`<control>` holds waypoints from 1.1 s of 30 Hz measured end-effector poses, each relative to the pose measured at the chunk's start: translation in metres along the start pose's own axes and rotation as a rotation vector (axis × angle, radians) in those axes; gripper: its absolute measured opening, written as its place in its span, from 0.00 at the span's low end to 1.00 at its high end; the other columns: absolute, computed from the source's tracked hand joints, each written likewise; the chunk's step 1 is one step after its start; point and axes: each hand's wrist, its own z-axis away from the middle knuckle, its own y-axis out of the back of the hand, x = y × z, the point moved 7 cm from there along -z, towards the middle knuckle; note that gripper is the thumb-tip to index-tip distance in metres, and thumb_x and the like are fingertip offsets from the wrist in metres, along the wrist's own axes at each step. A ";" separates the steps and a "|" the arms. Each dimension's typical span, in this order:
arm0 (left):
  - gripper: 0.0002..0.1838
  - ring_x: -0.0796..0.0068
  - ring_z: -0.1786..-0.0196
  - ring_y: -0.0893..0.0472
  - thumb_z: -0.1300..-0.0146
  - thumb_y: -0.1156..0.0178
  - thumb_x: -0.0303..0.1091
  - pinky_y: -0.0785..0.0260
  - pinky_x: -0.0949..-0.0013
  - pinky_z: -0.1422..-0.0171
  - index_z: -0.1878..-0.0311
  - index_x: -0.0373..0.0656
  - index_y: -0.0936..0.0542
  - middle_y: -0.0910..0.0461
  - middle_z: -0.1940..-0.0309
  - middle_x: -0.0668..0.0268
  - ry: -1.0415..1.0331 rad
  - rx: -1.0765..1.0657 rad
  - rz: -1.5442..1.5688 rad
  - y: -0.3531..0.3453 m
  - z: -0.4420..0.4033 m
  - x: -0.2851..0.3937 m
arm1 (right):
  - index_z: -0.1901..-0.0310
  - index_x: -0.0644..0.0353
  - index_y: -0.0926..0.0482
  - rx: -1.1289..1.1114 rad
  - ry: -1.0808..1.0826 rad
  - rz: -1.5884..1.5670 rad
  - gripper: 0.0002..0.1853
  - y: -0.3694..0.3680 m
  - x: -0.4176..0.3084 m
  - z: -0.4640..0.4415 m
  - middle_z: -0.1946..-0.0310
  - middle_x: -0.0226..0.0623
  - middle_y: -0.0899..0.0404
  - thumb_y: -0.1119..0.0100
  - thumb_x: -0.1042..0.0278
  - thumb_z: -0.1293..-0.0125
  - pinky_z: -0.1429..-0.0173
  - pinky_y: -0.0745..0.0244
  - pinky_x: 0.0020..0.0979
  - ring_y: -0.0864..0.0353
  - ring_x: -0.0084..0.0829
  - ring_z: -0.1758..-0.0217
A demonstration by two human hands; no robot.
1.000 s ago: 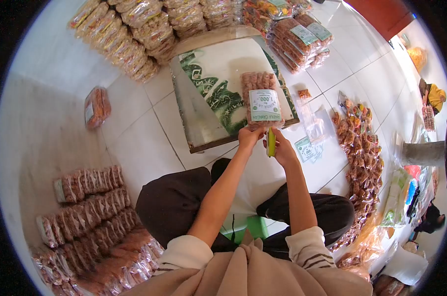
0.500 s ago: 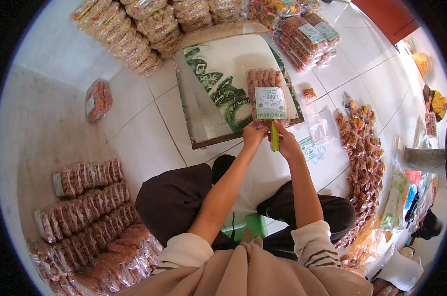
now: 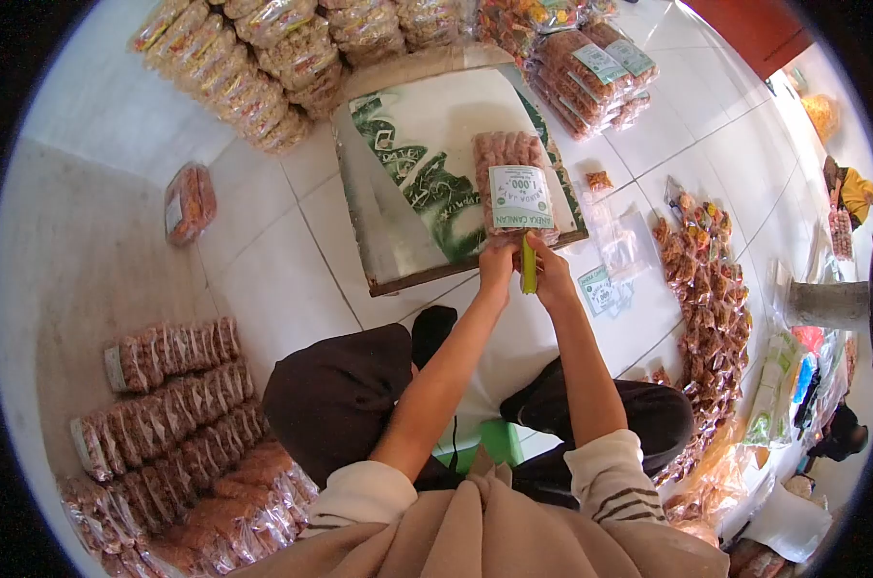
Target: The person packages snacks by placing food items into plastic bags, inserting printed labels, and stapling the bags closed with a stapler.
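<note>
A clear plastic pack of reddish-brown snacks (image 3: 521, 197) with a white and green label lies on a low, worn board (image 3: 383, 265) in front of me. At the pack's near end, my left hand (image 3: 498, 267) is closed, pinching the plastic edge. Beside it, my right hand (image 3: 550, 273) is wrapped round a slim lime-green stapler (image 3: 529, 266), whose tip meets that same edge. My fingers partly hide the stapler and the pack's end.
Loose labels (image 3: 605, 292) and clear plastic bags (image 3: 629, 241) lie on the tiles to the right, near a long heap of small snack packets (image 3: 701, 308). Packed snacks stand in rows (image 3: 167, 414) at left and stacks (image 3: 590, 72) at the back. One pack (image 3: 190, 202) lies by the wall.
The view has shifted slightly. Both hands stay at the pack's near end, with the stapler a little closer to the left hand.
</note>
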 end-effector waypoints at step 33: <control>0.10 0.73 0.66 0.20 0.43 0.45 0.28 0.27 0.72 0.62 0.62 0.33 0.22 0.21 0.67 0.61 -0.189 0.088 -0.500 0.016 -0.008 0.004 | 0.68 0.66 0.22 0.144 0.130 -0.045 0.13 0.005 0.012 -0.004 0.74 0.32 0.26 0.35 0.65 0.51 0.69 0.37 0.24 0.30 0.23 0.73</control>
